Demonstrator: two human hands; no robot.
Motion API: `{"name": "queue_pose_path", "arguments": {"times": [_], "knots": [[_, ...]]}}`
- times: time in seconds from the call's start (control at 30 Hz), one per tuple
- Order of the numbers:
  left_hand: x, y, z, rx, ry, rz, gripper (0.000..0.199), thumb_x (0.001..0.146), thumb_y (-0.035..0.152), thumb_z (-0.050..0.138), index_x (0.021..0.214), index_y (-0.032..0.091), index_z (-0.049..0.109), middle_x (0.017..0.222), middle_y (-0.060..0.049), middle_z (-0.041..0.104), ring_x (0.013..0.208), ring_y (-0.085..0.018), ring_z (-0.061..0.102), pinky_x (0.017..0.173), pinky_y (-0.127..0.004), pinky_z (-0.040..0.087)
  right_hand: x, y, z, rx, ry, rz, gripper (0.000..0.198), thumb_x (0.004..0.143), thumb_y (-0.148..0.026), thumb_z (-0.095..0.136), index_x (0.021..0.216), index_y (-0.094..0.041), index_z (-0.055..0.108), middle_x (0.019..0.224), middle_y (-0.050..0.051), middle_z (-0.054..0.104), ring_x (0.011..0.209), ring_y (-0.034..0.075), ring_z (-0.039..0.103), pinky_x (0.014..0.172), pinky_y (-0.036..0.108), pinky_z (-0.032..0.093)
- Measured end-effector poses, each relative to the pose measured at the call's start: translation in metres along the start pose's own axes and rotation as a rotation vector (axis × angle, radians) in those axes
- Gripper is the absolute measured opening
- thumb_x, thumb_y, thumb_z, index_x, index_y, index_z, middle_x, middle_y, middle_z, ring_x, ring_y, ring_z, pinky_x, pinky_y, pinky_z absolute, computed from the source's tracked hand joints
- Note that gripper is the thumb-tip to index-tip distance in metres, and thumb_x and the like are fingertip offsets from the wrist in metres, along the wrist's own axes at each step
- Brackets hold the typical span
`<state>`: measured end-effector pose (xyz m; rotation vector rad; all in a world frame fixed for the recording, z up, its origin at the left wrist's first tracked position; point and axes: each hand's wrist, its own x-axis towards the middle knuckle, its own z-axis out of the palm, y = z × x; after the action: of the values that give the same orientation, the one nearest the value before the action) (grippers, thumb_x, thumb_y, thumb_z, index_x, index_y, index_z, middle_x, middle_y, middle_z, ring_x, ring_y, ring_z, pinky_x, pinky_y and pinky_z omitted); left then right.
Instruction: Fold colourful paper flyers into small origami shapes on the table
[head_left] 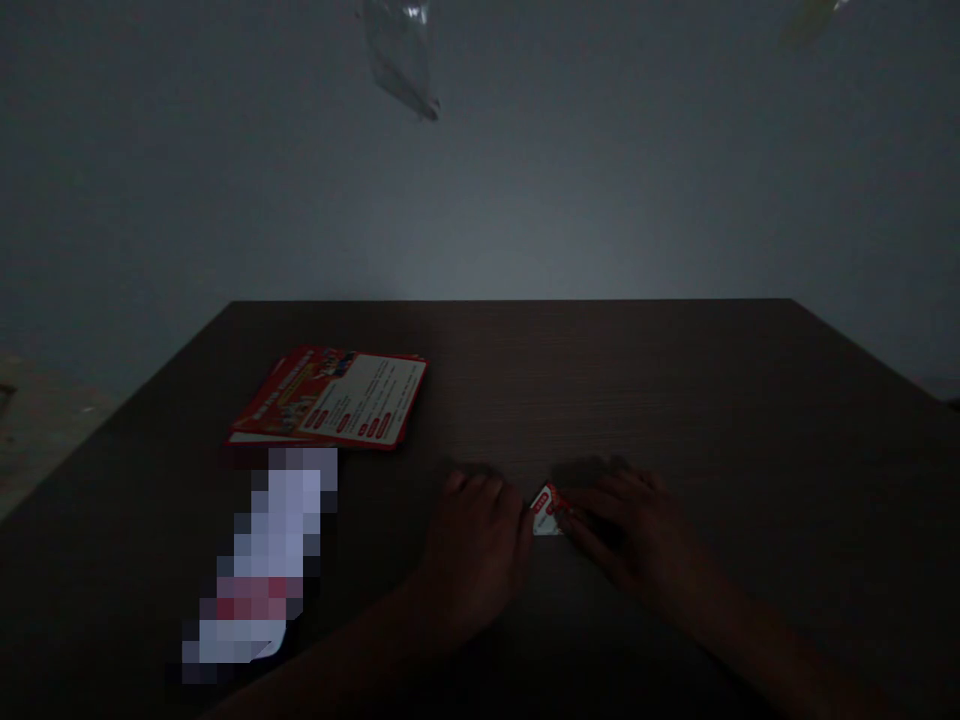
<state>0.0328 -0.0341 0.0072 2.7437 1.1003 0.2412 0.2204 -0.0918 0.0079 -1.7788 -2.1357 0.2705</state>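
Note:
A small folded piece of printed paper (545, 513), red and white, lies on the dark table between my two hands. Its visible part is a pointed, triangular shape with a red label on it. My right hand (637, 520) pinches the paper's right side between thumb and fingers. At the left edge, my left hand (480, 540) rests closed, fingers curled, its thumb side pressed against the paper. Part of the paper may be hidden under the fingers. The light is dim, so fine finger detail is hard to make out.
A stack of red and white printed leaflets (337, 400) lies at the back left of the wooden table (600, 370). In front of it is a bright, pixelated long object (262, 560), near my left forearm. A clear plastic bag (401, 50) hangs on the grey wall.

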Motion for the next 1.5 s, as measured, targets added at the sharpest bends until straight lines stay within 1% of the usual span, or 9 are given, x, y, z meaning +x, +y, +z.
{"name": "queue_pose_path", "arguments": {"times": [0.1,0.27,0.4,0.6,0.7,0.8,1.07,1.27,1.5], "knots": [[-0.002,0.001,0.0,-0.052,0.021,0.023,0.017,0.092,0.022,0.042,0.088,0.016,0.057,0.088,-0.006,0.06,0.083,-0.022,0.053,0.077,-0.04,0.039,0.0,0.0,0.0,0.004,-0.015,0.005,0.019,0.086,-0.028,0.057,0.102,-0.028,0.067,0.083,0.003,0.068,0.081,0.023,0.06,0.078,0.041,0.037],[-0.009,0.007,0.001,-0.077,0.008,0.241,0.012,0.091,0.018,0.045,0.092,0.016,0.057,0.093,-0.005,0.058,0.085,-0.021,0.05,0.076,-0.036,0.038,-0.002,0.002,0.001,0.006,-0.011,-0.009,0.02,0.087,-0.029,0.056,0.104,-0.028,0.065,0.081,0.002,0.067,0.08,0.022,0.06,0.077,0.039,0.036],[-0.012,0.009,0.002,-0.037,0.006,0.304,0.015,0.09,0.015,0.046,0.101,0.016,0.056,0.097,-0.005,0.058,0.085,-0.02,0.049,0.077,-0.035,0.037,-0.001,0.003,0.001,-0.002,-0.003,-0.014,0.017,0.088,-0.031,0.054,0.099,-0.027,0.066,0.079,0.003,0.067,0.079,0.021,0.06,0.075,0.038,0.036],[-0.012,0.006,0.0,-0.022,-0.007,0.33,0.022,0.09,0.018,0.047,0.11,0.016,0.055,0.104,-0.006,0.058,0.09,-0.022,0.049,0.078,-0.037,0.037,-0.002,0.003,0.001,0.013,-0.011,-0.005,0.021,0.086,-0.028,0.057,0.106,-0.029,0.065,0.079,0.002,0.066,0.079,0.021,0.06,0.076,0.038,0.036],[-0.012,0.006,-0.001,-0.038,-0.04,0.318,0.024,0.089,0.019,0.049,0.113,0.017,0.055,0.107,-0.006,0.058,0.092,-0.022,0.049,0.08,-0.037,0.037,-0.002,0.002,0.002,0.002,0.011,-0.002,0.019,0.086,-0.029,0.056,0.103,-0.028,0.066,0.077,0.002,0.066,0.078,0.021,0.06,0.076,0.038,0.036],[-0.012,0.007,0.0,-0.053,-0.021,0.3,0.026,0.089,0.019,0.049,0.115,0.018,0.054,0.107,-0.006,0.058,0.094,-0.022,0.049,0.081,-0.038,0.036,-0.003,0.001,0.002,-0.007,0.016,0.003,0.019,0.087,-0.03,0.056,0.103,-0.028,0.066,0.078,0.002,0.066,0.078,0.021,0.06,0.076,0.038,0.036],[-0.012,0.004,-0.002,-0.075,-0.029,0.313,0.025,0.09,0.02,0.049,0.113,0.019,0.055,0.105,-0.005,0.06,0.094,-0.022,0.049,0.081,-0.038,0.036,-0.003,0.002,0.001,0.009,-0.024,0.005,0.023,0.085,-0.031,0.057,0.107,-0.029,0.064,0.081,0.003,0.066,0.082,0.022,0.059,0.078,0.04,0.036],[-0.011,0.0,-0.003,-0.034,-0.01,0.329,0.018,0.09,0.02,0.047,0.103,0.018,0.059,0.096,-0.005,0.061,0.087,-0.021,0.051,0.078,-0.038,0.035,-0.003,0.003,0.004,0.01,0.028,0.004,0.018,0.084,-0.03,0.059,0.1,-0.029,0.066,0.078,0.003,0.066,0.078,0.022,0.059,0.078,0.041,0.036],[-0.014,0.002,-0.003,0.031,0.001,0.331,0.018,0.088,0.019,0.049,0.103,0.016,0.058,0.097,-0.006,0.059,0.089,-0.022,0.05,0.081,-0.039,0.035,-0.002,0.002,0.004,0.015,0.032,0.01,0.019,0.084,-0.029,0.059,0.101,-0.028,0.066,0.078,0.003,0.066,0.078,0.022,0.059,0.077,0.04,0.037]]}}
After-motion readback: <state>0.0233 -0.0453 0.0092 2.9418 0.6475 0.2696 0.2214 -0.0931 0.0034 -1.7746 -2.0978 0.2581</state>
